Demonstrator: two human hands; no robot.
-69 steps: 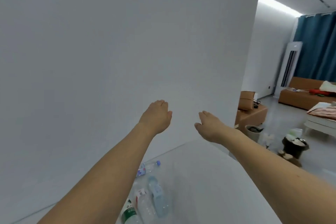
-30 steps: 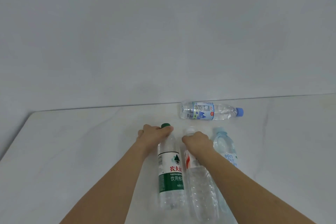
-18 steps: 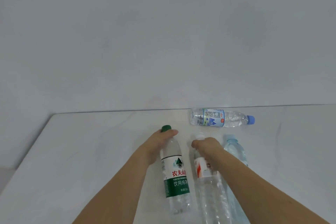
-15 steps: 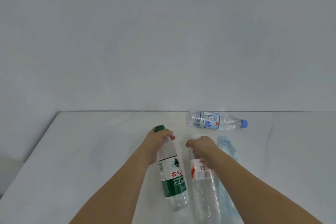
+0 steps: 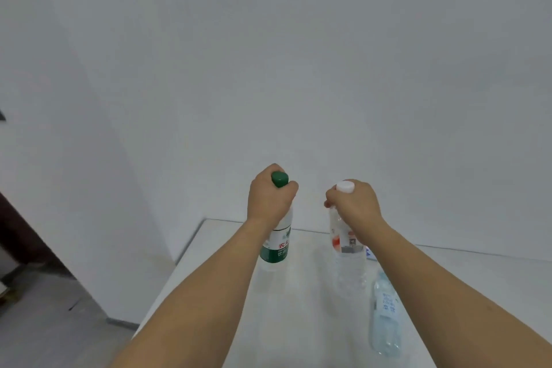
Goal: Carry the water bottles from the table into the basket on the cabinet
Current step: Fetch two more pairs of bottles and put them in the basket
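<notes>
A: Start at the fingers. What are the left ones doing?

B: The left hand (image 5: 270, 200) has its fingers (image 5: 291, 188) curled tight round the neck of the green-capped bottle (image 5: 276, 243), just under the cap, which pokes out above the fist. The bottle hangs upright below the hand, green label facing the camera, its base out over the table (image 5: 215, 278).

A: And the right?

B: The same kind of grasp. The right hand (image 5: 355, 207) wraps its fingers (image 5: 330, 197) round the neck of the white-capped bottle (image 5: 348, 266), with the cap showing at the top of the fist. That bottle also hangs upright, clear, with a red and white label partly behind the wrist.

A: Are the two bottles touching?

B: No, they are apart, side by side, the green-capped one to the left.

A: Are they resting on the table or lifted?

B: I cannot tell for sure; their bases look blurred against the white top.

A: Anything else on the table?

B: A pale blue bottle (image 5: 385, 320) lies on its side near the right forearm, just to the right of the white-capped bottle. A scrap of blue label (image 5: 368, 253) shows behind that wrist; what it belongs to is hidden.

A: And beyond?

B: A plain white wall (image 5: 268, 54) stands behind the table, grey floor (image 5: 44, 323) at the lower left.
</notes>
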